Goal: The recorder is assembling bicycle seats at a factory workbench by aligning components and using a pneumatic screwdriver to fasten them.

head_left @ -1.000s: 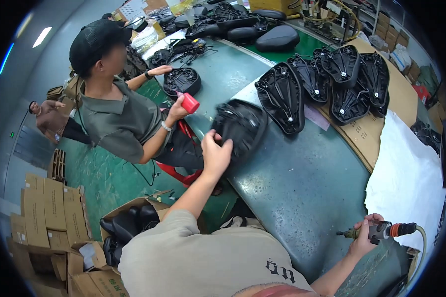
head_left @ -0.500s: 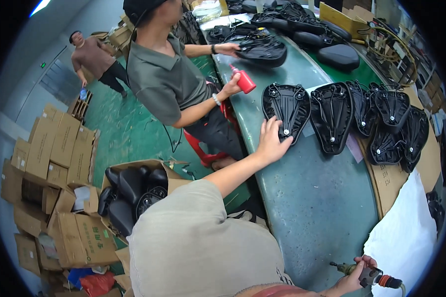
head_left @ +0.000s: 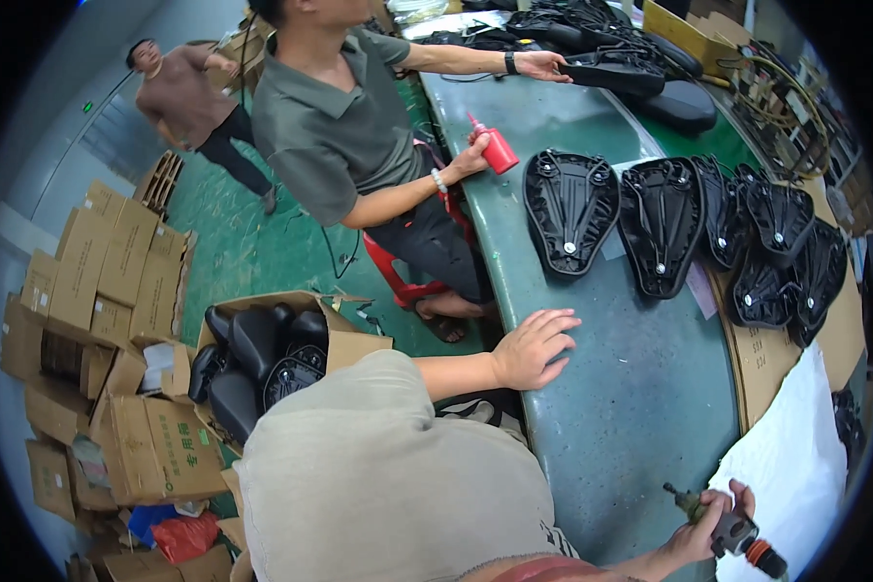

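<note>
My left hand (head_left: 535,349) rests on the near left edge of the green table (head_left: 630,417), fingers spread and nothing in them. At the lower right, my right hand (head_left: 708,529) is closed round a power screwdriver (head_left: 732,532) with an orange ring, its bit pointing up and left. Beyond my left hand lies a black bicycle saddle (head_left: 570,213), underside up, with metal rails and a bolt showing. A second upturned saddle (head_left: 662,228) lies just right of it. Several more saddles (head_left: 781,218) are grouped on cardboard farther right.
A seated co-worker (head_left: 330,145) holds a red squeeze bottle (head_left: 497,150) and reaches to a saddle at the far end. Another person (head_left: 199,107) stands behind. An open carton (head_left: 359,349) of saddles is at my left, near stacked boxes (head_left: 116,262). White sheeting (head_left: 781,436) covers the table's right side.
My left hand has left the nearest saddle and come back toward me onto the table. The co-worker's arm has moved right with a saddle. My right hand still holds the screwdriver, slightly raised.
</note>
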Demonstrator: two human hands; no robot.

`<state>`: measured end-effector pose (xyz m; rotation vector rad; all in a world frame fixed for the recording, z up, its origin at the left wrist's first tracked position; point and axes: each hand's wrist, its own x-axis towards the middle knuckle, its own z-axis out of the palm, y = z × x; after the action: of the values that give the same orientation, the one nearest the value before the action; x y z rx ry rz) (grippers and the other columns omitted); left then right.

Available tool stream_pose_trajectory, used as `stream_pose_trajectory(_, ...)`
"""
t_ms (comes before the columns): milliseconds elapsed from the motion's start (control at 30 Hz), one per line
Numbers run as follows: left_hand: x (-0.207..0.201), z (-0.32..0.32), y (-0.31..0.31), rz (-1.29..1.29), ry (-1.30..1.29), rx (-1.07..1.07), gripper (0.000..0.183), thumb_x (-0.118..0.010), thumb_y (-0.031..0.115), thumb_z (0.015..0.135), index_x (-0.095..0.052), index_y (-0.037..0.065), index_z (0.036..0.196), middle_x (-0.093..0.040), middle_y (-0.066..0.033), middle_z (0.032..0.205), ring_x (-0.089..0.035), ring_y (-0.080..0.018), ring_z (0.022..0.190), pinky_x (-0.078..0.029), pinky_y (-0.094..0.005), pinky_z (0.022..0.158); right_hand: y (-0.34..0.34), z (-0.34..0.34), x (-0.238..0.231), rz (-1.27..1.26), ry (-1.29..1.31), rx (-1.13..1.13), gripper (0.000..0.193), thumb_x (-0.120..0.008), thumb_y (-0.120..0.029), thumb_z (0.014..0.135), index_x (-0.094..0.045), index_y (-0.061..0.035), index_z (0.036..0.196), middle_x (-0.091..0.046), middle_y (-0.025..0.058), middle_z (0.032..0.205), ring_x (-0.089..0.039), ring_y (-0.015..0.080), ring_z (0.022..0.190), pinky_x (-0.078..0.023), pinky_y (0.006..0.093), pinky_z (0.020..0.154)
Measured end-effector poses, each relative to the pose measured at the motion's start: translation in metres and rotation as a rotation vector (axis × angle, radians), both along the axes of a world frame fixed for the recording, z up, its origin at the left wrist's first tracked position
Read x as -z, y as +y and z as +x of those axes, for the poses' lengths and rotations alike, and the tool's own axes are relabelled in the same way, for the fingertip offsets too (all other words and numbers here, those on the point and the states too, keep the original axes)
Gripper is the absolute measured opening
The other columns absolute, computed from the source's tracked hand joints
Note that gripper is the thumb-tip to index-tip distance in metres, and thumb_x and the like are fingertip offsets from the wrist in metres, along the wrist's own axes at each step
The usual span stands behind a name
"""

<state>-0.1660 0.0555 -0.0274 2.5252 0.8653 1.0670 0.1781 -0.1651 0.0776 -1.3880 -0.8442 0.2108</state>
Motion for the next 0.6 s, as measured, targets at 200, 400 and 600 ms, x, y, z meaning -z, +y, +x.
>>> stream_pose_trajectory(200, 0.003, 0.007, 0.0, -0.019, 0.026, 0.021, 0.027, -0.076, 0.008, 0.08, -0.064, 0.007, 0.103, -0.061, -0.014, 0.133, -0.057, -0.0356, 0.131, -0.044, -0.0487, 0.109, 0.011, 0.007, 0.035, 0.011, 0.094, -0.04, 0.048, -0.062, 0.005, 0.092, -0.049, 0.0032, 0.139, -0.062, 0.015, 0.113, -0.059, 0.0168, 0.077, -0.052, 0.0312, 0.073)
stream_pose_trajectory(400, 0.005, 0.005, -0.001, -0.019, 0.05, 0.022, 0.023, -0.075, 0.009, 0.081, -0.064, 0.007, 0.101, -0.064, -0.0122, 0.126, -0.059, -0.0342, 0.125, -0.046, -0.0475, 0.105, 0.011, 0.014, 0.036, 0.044, 0.111, -0.086, 0.047, -0.062, 0.006, 0.092, -0.051, 0.0019, 0.138, -0.063, 0.0148, 0.111, -0.06, 0.0173, 0.077, -0.052, 0.0313, 0.072)
stream_pose_trajectory(600, 0.003, 0.009, -0.001, -0.032, 0.048, 0.035, 0.022, -0.075, 0.009, 0.081, -0.064, 0.007, 0.1, -0.066, -0.0121, 0.122, -0.061, -0.0349, 0.122, -0.047, -0.048, 0.103, 0.005, 0.016, 0.041, 0.043, 0.127, -0.069, 0.048, -0.062, 0.008, 0.091, -0.051, 0.0015, 0.138, -0.064, 0.0151, 0.111, -0.06, 0.0174, 0.076, -0.052, 0.0318, 0.071)
